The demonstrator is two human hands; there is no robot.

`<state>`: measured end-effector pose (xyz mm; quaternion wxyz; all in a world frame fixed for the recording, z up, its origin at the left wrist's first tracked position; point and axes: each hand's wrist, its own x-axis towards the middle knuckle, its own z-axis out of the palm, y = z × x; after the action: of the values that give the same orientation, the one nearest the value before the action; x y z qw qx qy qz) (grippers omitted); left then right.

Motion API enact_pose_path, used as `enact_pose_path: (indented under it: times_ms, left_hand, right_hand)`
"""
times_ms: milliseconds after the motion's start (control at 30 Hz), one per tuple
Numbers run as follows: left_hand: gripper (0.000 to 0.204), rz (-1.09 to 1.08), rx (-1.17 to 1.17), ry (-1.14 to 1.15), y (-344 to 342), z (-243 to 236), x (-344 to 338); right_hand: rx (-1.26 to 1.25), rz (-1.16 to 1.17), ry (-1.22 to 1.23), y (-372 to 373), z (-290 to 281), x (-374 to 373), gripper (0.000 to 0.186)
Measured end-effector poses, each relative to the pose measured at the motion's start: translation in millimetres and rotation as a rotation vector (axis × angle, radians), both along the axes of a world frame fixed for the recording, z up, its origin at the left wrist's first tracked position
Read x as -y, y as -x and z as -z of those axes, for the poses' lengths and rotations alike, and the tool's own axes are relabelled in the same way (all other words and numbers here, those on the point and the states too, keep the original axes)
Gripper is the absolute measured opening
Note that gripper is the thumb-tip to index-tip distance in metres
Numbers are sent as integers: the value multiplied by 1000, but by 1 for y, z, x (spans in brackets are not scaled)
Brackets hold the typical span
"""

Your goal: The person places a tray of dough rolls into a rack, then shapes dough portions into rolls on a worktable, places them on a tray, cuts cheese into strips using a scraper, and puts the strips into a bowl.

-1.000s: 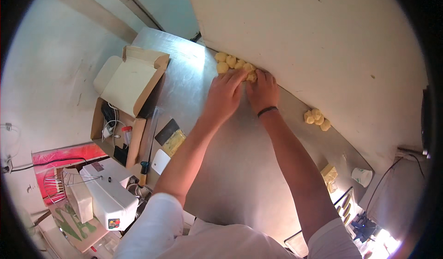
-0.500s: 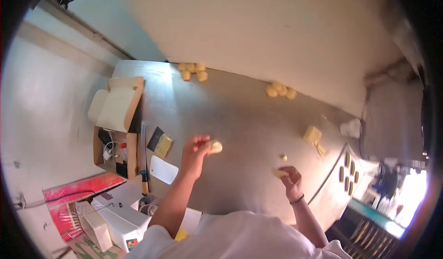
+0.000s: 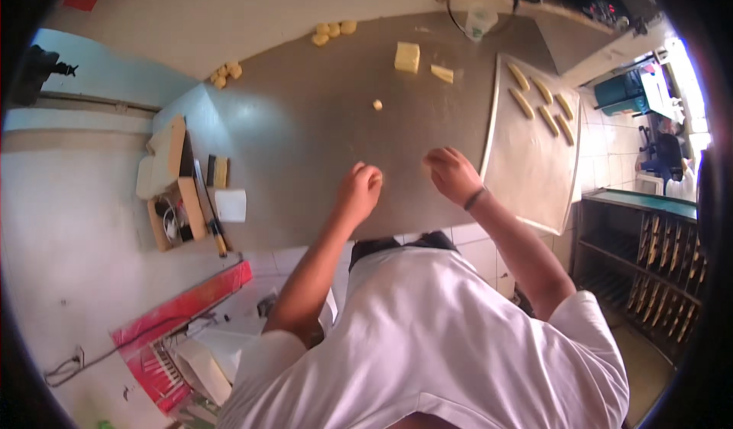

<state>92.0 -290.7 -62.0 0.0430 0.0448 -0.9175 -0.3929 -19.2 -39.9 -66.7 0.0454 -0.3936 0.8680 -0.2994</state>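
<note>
My left hand (image 3: 360,192) is held over the near part of the metal table (image 3: 305,123), its fingers closed on a piece of dough that they almost fully hide. To its right, my right hand (image 3: 455,177) pinches a thin pale yellow piece (image 3: 427,167) at the fingertips; its kind is unclear. Beyond both hands lies a small lump of dough (image 3: 377,105). Farther back sit a pale yellow block (image 3: 407,58), like butter or cheese, and a cut strip (image 3: 442,73) beside it.
Dough balls lie in two groups, one at the back edge (image 3: 334,32) and another at far left (image 3: 227,73). On the right, a metal tray (image 3: 527,177) bears several dough sticks (image 3: 521,103). A scraper (image 3: 219,172), white card (image 3: 230,205) and open cardboard box (image 3: 191,200) are at left.
The view has turned, bringing the tray and rack at right into fuller sight. My hands have come closer together, and the dough in my left hand is now mostly covered by its fingers.
</note>
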Motion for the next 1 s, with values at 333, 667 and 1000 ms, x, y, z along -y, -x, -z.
enact_pose_path:
  times_ms: [333, 667, 1000]
  left_hand:
    - [67, 10, 72, 554, -39, 44, -53]
    - [67, -52, -13, 628, -49, 37, -71]
    - [81, -24, 256, 516, -87, 41, -89]
  right_hand:
    - [-241, -49, -289, -58, 35, -14, 62]
    - [-92, -145, -261, -54, 44, -14, 71]
    - [-111, -74, -275, -89, 23, -35, 65]
